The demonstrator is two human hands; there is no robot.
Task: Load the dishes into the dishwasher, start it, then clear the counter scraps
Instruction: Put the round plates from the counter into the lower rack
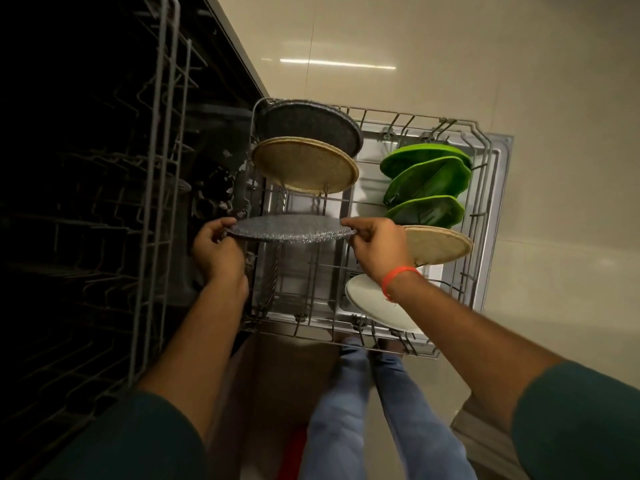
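Two hands at work, fingers first: left hand (217, 249) pinching the grey plate (291, 228) at its left rim, fingers curled under; right hand (375, 249) pinching the opposite rim, thumb on top; plate held nearly flat above the middle of the lower rack (479, 188), over bare tines. Likely stiff, fairly heavy and breakable, speckled surface perhaps slick if wet; best gripped at opposite rims, as here, then tipped on edge between tines. Beyond, toward the rack's far left corner: tan plate (304, 164), dark plate (310, 128); along the right edge: green dishes (427, 178), white plate (372, 303) near the front.
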